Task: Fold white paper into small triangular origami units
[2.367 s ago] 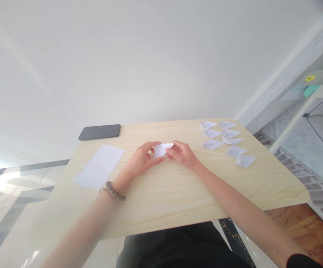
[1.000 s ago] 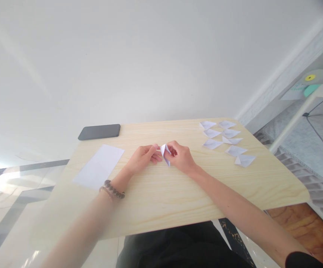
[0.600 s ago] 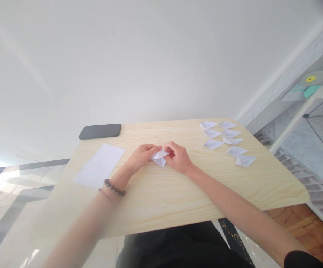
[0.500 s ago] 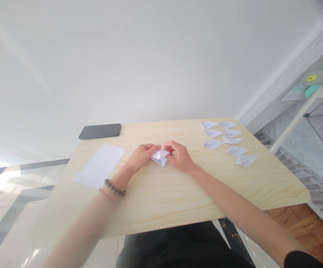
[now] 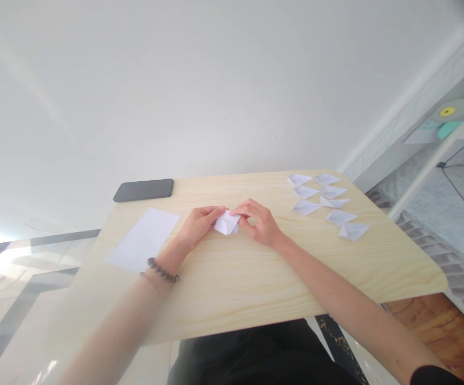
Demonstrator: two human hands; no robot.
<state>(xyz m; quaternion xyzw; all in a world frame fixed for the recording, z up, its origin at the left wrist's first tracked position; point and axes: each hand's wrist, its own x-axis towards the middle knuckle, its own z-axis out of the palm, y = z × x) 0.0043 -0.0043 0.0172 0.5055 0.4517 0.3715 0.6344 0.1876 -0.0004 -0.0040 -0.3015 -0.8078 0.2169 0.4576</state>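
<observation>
Between my two hands is a small folded white paper [image 5: 225, 222], its flaps partly spread, just above or on the middle of the table. My left hand [image 5: 197, 224] pinches its left side, thumb on top. At the upper right edge, my right hand [image 5: 258, 222] grips the paper with its fingertips, fingers curled. Some of the fingertips are hidden behind the paper. A flat sheet of white paper [image 5: 144, 239] lies to the left of my left hand.
On the right of the wooden table [image 5: 232, 289], several folded paper boats [image 5: 305, 207] lie in two rough columns. A dark phone [image 5: 144, 190] rests at the back left corner. The wall [image 5: 224, 96] rises behind the table's far edge. A white metal frame [image 5: 424, 166] stands at the right.
A flap of the folded paper now lies flatter toward me, and its outline has turned squarer. My right fingers have stretched over its top edge. My left hand has shifted slightly left.
</observation>
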